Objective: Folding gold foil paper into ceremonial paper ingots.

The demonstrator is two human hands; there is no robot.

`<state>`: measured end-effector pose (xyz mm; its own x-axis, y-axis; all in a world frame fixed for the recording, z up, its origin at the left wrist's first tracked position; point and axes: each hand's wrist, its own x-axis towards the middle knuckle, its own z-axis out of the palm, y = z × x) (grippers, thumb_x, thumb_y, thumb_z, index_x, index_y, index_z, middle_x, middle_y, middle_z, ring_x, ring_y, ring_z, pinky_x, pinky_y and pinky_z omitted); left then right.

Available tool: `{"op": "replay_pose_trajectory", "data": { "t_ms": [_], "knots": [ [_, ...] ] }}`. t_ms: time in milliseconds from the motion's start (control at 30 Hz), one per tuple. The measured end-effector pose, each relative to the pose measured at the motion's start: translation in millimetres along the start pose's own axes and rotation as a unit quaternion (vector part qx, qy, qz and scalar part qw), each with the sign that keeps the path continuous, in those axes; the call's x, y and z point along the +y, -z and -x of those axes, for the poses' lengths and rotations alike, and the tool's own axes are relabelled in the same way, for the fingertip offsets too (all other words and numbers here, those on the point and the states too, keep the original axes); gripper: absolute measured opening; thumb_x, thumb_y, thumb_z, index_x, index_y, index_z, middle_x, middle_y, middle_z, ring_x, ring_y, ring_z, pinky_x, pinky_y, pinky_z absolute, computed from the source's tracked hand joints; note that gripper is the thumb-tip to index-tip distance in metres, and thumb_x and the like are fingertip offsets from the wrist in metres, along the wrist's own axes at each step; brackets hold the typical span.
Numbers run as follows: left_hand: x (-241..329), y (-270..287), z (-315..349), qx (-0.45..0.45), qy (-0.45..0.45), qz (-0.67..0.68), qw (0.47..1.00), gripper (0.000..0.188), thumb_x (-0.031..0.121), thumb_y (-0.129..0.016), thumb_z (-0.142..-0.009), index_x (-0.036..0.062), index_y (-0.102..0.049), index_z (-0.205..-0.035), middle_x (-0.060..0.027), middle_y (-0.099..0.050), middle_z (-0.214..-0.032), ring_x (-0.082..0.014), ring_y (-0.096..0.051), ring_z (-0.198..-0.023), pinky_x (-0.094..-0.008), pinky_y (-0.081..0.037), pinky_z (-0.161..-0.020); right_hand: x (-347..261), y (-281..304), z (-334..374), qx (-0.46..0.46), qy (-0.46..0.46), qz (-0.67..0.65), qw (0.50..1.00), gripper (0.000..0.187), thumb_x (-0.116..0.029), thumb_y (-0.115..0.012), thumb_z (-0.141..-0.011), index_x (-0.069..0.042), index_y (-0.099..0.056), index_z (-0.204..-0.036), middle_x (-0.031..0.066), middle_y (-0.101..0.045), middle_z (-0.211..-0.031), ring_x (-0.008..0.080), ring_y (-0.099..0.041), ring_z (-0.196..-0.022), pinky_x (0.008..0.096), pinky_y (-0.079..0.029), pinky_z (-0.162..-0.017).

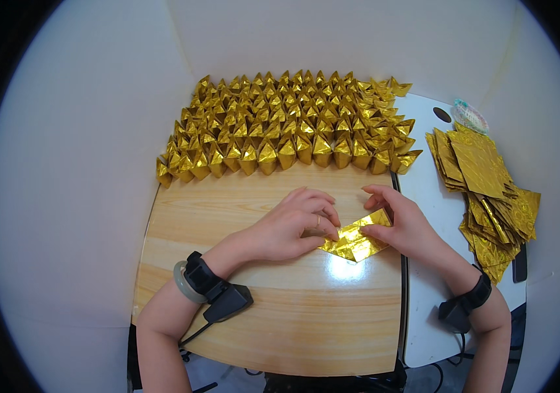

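Foil seems light, slick, easily creased: hold edges; your left hand pinches one end, right hand, parted, touches the other

Gold sheet partly hidden by fingers

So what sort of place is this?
Probably a paper-folding workstation: rows of folded gold pieces stand on a wood-grain tabletop, a shiny gold sheet is being handled, and loose gold sheets are piled to the right.
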<state>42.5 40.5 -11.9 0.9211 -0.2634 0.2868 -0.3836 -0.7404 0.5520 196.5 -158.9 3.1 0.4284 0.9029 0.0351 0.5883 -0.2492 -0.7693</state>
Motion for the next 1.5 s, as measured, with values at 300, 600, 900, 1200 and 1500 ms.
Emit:
{"op": "replay_pose_trajectory", "data": {
  "t_ms": [300,600,900,1200,1500],
  "knots": [
    [7,3,0,0.047,0.032,-0.017,0.998,0.016,0.011,-0.072,-0.074,0.0114,-0.071,-0.09,-0.0035,-0.057,-0.092,-0.0236,-0.051,-0.098,-0.0342,-0.043,-0.084,9,-2,-3,0.065,0.23,0.128,0.963,0.037,-0.005,-0.066,-0.076,-0.008,-0.057,-0.112,0.008,-0.061,-0.091,0.0239,-0.059,-0.074,0.033,-0.049,-0.067],
    [6,5,0,0.05,0.061,-0.045,0.996,0.01,0.018,-0.071,-0.076,0.0134,-0.071,-0.085,-0.0021,-0.056,-0.088,-0.0218,-0.052,-0.094,-0.0332,-0.045,-0.079,2,10,1,-0.073,0.184,0.121,0.973,0.027,-0.024,-0.072,-0.076,-0.009,-0.06,-0.095,0.0044,-0.06,-0.079,0.0249,-0.059,-0.08,0.0344,-0.048,-0.068],
    [4,3,-1,0.064,0.071,-0.049,0.994,0.028,0.022,-0.076,-0.071,0.01,-0.065,-0.094,-0.0037,-0.057,-0.093,-0.0239,-0.052,-0.096,-0.0353,-0.044,-0.082,-21,14,10,-0.128,-0.022,0.106,0.986,0.038,-0.019,-0.077,-0.071,-0.006,-0.056,-0.099,0.0076,-0.059,-0.075,0.0276,-0.06,-0.071,0.0353,-0.047,-0.064],
    [0,4,1,0.135,0.036,-0.032,0.99,0.022,0.017,-0.077,-0.07,0.0089,-0.063,-0.084,-0.0028,-0.057,-0.086,-0.0229,-0.052,-0.089,-0.0329,-0.044,-0.076,-2,5,1,0.034,0.207,0.095,0.973,0.02,-0.003,-0.066,-0.068,-0.009,-0.058,-0.086,0.0049,-0.056,-0.075,0.0232,-0.056,-0.075,0.0334,-0.047,-0.064],
    [1,2,4,0.012,0.039,0.037,0.998,0.019,0.017,-0.075,-0.074,0.0101,-0.067,-0.09,-0.0011,-0.058,-0.082,-0.0208,-0.054,-0.085,-0.0313,-0.045,-0.074,8,6,-1,0.019,0.231,0.214,0.949,0.015,-0.006,-0.059,-0.072,-0.009,-0.058,-0.086,0.0067,-0.055,-0.083,0.0267,-0.055,-0.082,0.0361,-0.048,-0.069]
  ]
}}
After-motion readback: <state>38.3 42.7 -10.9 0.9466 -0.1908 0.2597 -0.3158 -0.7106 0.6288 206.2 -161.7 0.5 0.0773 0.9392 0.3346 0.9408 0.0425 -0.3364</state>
